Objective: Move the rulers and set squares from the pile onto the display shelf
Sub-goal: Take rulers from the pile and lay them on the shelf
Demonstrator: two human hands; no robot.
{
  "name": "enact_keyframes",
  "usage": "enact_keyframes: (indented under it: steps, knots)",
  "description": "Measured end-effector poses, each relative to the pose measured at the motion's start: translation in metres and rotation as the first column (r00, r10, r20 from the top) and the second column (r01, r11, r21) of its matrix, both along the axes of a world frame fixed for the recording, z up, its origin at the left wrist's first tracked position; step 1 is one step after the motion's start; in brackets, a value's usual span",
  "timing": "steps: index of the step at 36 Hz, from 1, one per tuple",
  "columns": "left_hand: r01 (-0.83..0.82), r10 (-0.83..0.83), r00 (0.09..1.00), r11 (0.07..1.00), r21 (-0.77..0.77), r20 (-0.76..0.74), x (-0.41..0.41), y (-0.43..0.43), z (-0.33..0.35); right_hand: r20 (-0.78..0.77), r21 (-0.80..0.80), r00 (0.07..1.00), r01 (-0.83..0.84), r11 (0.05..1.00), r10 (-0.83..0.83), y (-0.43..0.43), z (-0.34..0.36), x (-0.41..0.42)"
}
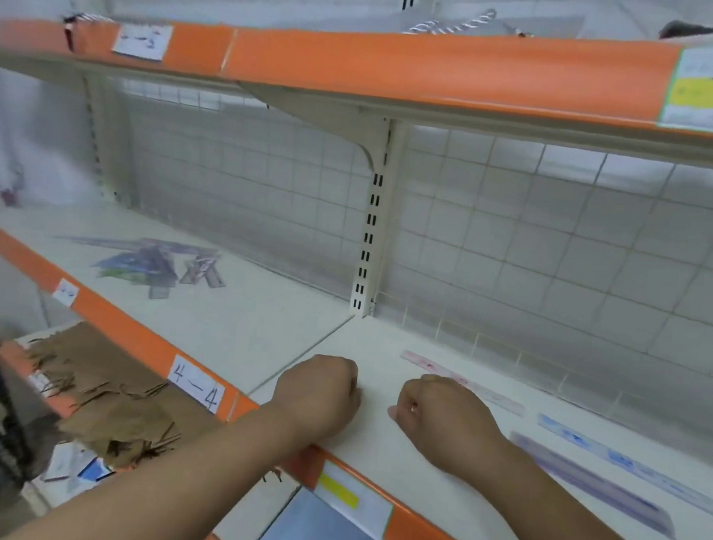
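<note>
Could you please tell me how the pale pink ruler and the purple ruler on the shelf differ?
The pale pink translucent ruler lies farther back; the purple translucent ruler lies nearest the front edge. The pink one looks paler and slimmer, the purple one darker and broader. Both lie flat on the shelf, roughly parallel.

- We see our left hand (319,390) and right hand (440,417) curled into fists on the display shelf (372,450), side by side but apart, with nothing showing in either.
- Right of them lie a pink ruler (461,382), a blue ruler (628,463) and a purple ruler (591,484), roughly parallel.
- The pile (159,264) of rulers and set squares sits well off to the left.
- A label (195,385) on the orange edge reads "4—4".
</note>
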State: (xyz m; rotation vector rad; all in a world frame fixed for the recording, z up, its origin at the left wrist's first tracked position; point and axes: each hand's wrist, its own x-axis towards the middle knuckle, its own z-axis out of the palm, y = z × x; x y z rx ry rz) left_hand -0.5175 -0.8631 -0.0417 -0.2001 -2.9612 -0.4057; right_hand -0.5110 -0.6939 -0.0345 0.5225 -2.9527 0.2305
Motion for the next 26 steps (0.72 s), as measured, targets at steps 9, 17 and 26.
enact_keyframes:
  steps: [9,17,26]
  knots:
    - [-0.088,0.088,0.996,0.996,0.01,-0.024,0.014,-0.14,0.013,0.001,-0.035,0.99,-0.144,0.989,0.144,-0.142,0.005,-0.016]
    - [-0.142,0.142,0.988,0.99,0.005,-0.055,0.022,-0.277,0.02,-0.016,-0.151,0.974,-0.226,0.962,0.226,-0.274,0.008,-0.014]
    - [-0.21,0.21,0.975,0.978,0.017,-0.064,0.015,-0.372,0.012,-0.016,-0.145,0.968,-0.249,0.958,0.249,-0.365,0.009,-0.027]
